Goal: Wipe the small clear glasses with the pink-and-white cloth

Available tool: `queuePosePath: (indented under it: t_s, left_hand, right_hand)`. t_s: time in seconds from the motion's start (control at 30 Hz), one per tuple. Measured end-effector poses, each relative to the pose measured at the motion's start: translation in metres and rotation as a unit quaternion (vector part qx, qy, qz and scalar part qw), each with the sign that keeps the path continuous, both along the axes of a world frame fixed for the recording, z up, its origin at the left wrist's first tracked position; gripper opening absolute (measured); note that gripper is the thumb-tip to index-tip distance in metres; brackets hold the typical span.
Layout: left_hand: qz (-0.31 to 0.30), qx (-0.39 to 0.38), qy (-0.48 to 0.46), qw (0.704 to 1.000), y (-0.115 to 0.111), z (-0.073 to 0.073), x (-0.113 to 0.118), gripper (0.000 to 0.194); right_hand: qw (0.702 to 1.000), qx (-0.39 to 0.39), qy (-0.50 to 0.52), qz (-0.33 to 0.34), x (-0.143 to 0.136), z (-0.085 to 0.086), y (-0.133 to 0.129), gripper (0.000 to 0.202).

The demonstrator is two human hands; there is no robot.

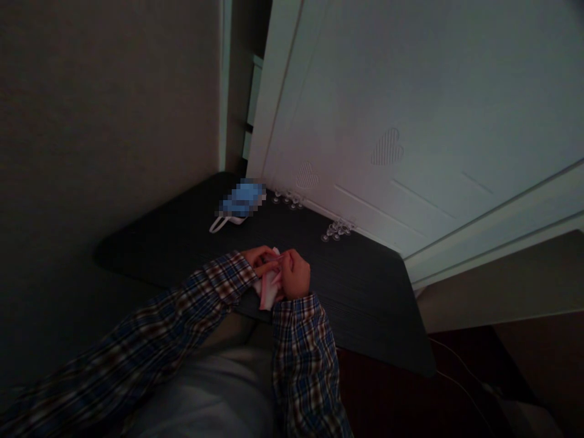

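Both my hands are close together over the front edge of the dark table. A pink and white cloth (269, 291) hangs between them, its lower part drooping below my fingers. My left hand (261, 258) has its fingers bent around the cloth's left and upper part. On the other side my right hand (295, 274) is closed in a pinch on the cloth near its top. What the fingertips do inside the folds is too small and dim to tell.
On the dark table (365, 292), a phone-like object (241, 199) with a blurred blue face and white strap lies at the back left. Clear small knobs (337, 229) and more of them (288, 199) sit along a white panel (347, 121). A cable (460, 359) runs at right.
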State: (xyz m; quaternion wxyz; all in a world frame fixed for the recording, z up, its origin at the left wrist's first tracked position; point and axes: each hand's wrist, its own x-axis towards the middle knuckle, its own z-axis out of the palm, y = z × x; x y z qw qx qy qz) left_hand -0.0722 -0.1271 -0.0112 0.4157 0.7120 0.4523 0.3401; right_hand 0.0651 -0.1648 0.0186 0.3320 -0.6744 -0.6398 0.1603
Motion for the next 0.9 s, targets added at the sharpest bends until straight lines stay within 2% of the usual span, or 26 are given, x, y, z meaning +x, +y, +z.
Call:
queuePosePath:
  t_s: [0.37,0.57,0.77,0.9]
  left_hand:
    - [-0.006,0.012,0.016,1.000,0.0040,-0.0071,-0.0010,0.040]
    - [-0.010,0.008,0.007,1.000,0.0035,-0.0053,-0.0011,0.042]
    - [-0.057,-0.004,0.021,0.998,0.0071,-0.0012,-0.0050,0.040]
    - [-0.051,0.001,0.026,0.998,0.0084,-0.0038,-0.0046,0.039]
  right_hand:
    - [1.000,-0.001,0.000,0.003,0.0006,0.0007,0.0000,0.032]
    - [1.000,-0.009,0.003,-0.001,0.0002,0.0019,-0.0010,0.031]
    - [1.000,-0.011,-0.007,-0.004,0.0000,0.0043,-0.0005,0.031]
    - [1.000,-0.013,-0.004,-0.004,0.0001,0.0061,-0.0011,0.030]
